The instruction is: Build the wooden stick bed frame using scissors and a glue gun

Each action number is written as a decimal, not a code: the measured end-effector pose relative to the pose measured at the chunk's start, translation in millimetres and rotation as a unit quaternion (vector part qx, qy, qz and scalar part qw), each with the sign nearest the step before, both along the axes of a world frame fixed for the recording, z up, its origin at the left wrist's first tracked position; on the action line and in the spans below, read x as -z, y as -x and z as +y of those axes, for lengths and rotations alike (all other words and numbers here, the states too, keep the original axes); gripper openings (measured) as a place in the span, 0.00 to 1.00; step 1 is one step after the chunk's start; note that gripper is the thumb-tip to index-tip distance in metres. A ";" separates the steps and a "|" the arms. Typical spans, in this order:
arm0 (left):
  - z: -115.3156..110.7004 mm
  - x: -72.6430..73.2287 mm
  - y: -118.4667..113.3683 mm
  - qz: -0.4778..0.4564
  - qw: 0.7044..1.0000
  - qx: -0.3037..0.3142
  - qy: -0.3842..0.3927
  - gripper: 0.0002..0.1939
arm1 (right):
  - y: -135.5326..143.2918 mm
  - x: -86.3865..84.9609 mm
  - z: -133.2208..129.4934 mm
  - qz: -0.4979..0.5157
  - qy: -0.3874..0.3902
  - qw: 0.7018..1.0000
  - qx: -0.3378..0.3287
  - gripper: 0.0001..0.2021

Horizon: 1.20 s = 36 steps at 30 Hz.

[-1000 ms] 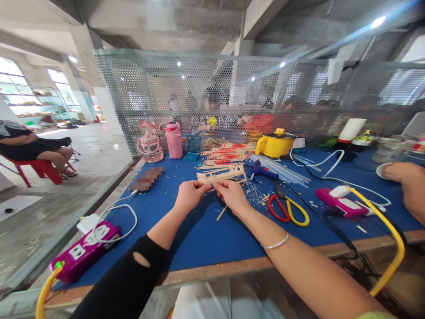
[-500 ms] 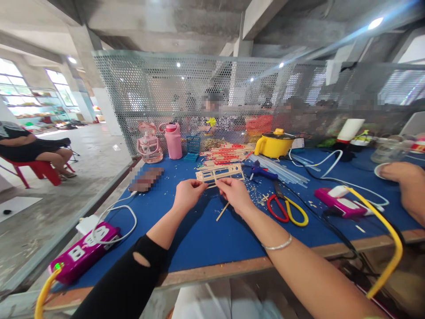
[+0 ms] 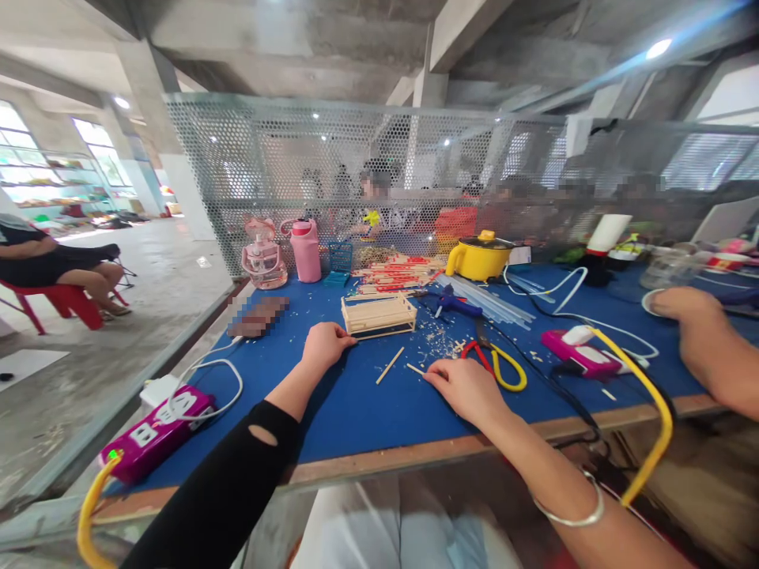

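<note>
A small open box-shaped frame [image 3: 379, 314] of thin wooden sticks rests on the blue tabletop. My left hand [image 3: 328, 346] is closed, thumb and finger pinched at the frame's near left corner; the fingers partly hide the contact. To the right, my right hand [image 3: 466, 387] pinches the end of a short wooden stick [image 3: 415, 368] just above the table. Another loose wooden stick [image 3: 390, 365] lies between the hands. Scissors with red and yellow handles [image 3: 508, 370] lie beyond my right hand, and a blue glue gun [image 3: 459, 301] is right of the frame.
Behind the frame lie a heap of red-tipped sticks [image 3: 400, 274] and clear glue sticks [image 3: 489, 300]. A yellow pot [image 3: 483, 257] and pink bottle [image 3: 307, 251] stand near the mesh screen [image 3: 285, 158]. Power strips [image 3: 157, 431] flank me. Another person's hand [image 3: 700, 308] is at right.
The frame has been lowered onto the table and turned. My right hand has left it, moved right and nearer, and now holds a short stick. My left hand stays at the frame's left end.
</note>
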<state>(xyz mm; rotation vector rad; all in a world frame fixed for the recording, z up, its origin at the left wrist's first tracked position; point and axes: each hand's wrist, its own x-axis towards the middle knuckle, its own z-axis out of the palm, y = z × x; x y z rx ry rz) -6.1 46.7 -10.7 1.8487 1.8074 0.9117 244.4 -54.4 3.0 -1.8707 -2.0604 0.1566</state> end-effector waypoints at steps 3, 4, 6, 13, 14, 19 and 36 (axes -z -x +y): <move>-8.2 -3.3 4.7 0.027 0.999 0.015 -0.015 0.12 | -7.5 -2.6 -8.1 -0.024 0.001 1.000 -0.011 0.15; -13.6 -5.3 5.7 0.033 0.999 0.020 -0.024 0.12 | -14.5 -4.4 -10.4 -0.028 0.000 1.000 -0.004 0.16; -28.6 -9.0 4.0 0.040 0.998 0.028 -0.050 0.11 | -34.8 -8.4 -12.7 -0.037 -0.009 0.999 0.034 0.18; -78.8 -10.1 -55.6 0.065 0.964 0.245 -0.076 0.10 | -94.2 -14.0 11.3 -0.075 0.043 0.982 0.166 0.27; -78.5 -9.6 -66.3 0.070 0.960 0.263 -0.069 0.10 | -95.0 -14.0 16.4 -0.073 0.050 0.982 0.169 0.28; -57.3 -11.4 -95.7 0.063 0.956 0.283 -0.036 0.05 | -96.6 -13.2 29.4 -0.017 0.053 0.986 0.158 0.25; -85.2 -13.8 -83.2 -0.364 0.900 0.176 0.159 0.12 | -69.2 -17.6 -55.8 0.471 0.202 0.858 -0.039 0.16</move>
